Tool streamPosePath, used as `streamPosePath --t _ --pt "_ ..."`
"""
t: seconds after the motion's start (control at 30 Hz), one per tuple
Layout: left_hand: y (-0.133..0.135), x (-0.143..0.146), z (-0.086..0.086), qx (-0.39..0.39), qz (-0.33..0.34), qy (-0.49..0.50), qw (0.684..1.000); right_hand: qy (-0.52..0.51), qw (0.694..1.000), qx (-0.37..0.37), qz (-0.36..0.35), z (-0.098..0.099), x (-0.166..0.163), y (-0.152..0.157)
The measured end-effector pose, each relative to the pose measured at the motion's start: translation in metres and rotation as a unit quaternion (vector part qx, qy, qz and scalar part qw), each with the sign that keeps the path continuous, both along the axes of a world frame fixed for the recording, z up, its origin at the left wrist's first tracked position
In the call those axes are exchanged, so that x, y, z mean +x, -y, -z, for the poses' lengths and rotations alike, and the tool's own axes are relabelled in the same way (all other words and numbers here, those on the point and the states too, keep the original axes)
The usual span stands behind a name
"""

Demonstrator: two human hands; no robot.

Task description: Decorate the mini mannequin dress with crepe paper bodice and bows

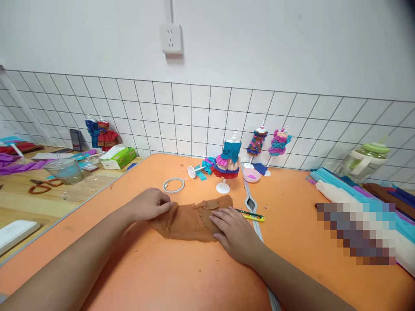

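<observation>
A crumpled piece of brown crepe paper (189, 222) lies across the orange table top in front of me. My left hand (151, 205) is at its left end, fingers curled and thumb pressed in, pinching the paper's edge. Flat on the right part of the paper rests my right hand (235, 233), its fingers stretched out. A yellow and dark green craft knife (254, 216) lies just beyond the right hand, partly covered. Behind the paper stands a small white dress form (223, 188) in a teal, pink, blue and red paper dress (228, 162). A roll of tape (173, 185) lies to its left.
A second dress form (192, 172) lies on its side. Dressed forms (257, 142) and a pink bowl (251, 175) stand near the tiled wall. Rolled crepe paper (340, 190) and a green-lidded bottle (366, 162) are right; scissors (43, 185) and a glass bowl (65, 170) left.
</observation>
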State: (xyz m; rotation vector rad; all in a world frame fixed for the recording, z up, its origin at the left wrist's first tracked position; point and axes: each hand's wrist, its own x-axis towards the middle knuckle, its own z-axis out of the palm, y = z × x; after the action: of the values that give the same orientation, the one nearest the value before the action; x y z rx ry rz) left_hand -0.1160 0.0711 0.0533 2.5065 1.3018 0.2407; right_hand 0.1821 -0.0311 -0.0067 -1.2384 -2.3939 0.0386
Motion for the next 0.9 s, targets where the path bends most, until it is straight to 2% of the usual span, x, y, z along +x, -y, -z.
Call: streamPosePath --t 0.07,0.1,0.17,0.23,0.3,0.37,0.5,0.63,0.77,0.9 --pt "0.013 0.016 0.001 0.149 -0.040 0.017 0.988 0.024 0.999 -0.033 0.019 0.001 -0.009 0.000" --pt "0.020 0.026 0.004 0.177 -0.031 0.026 0.983 0.026 0.999 -0.042 0.022 0.001 -0.011 0.001" --pt "0.034 0.045 0.017 0.129 0.047 0.019 0.990 0.023 0.998 -0.053 0.024 -0.001 -0.012 0.002" --pt "0.044 0.058 0.033 0.073 0.083 0.036 0.993 0.007 0.997 -0.067 0.043 -0.004 -0.010 0.003" --pt "0.046 0.062 0.046 0.042 0.124 0.040 0.991 -0.040 0.991 -0.083 0.096 -0.006 -0.004 0.003" --pt "0.042 0.059 0.053 0.017 0.147 0.037 0.988 -0.114 0.977 -0.098 0.150 -0.008 0.003 0.002" --pt "0.032 0.048 0.049 -0.011 0.160 0.049 0.986 -0.232 0.942 -0.136 0.199 -0.007 0.014 -0.006" --pt "0.030 0.044 0.042 -0.041 0.179 0.011 0.983 -0.268 0.917 -0.147 0.257 -0.006 0.025 -0.015" --pt "0.030 0.041 0.040 -0.045 0.197 -0.040 0.979 -0.238 0.908 -0.140 0.315 -0.006 0.043 -0.024" --pt "0.029 0.037 0.034 -0.037 0.196 -0.026 0.980 -0.149 0.907 -0.129 0.372 -0.008 0.063 -0.031"
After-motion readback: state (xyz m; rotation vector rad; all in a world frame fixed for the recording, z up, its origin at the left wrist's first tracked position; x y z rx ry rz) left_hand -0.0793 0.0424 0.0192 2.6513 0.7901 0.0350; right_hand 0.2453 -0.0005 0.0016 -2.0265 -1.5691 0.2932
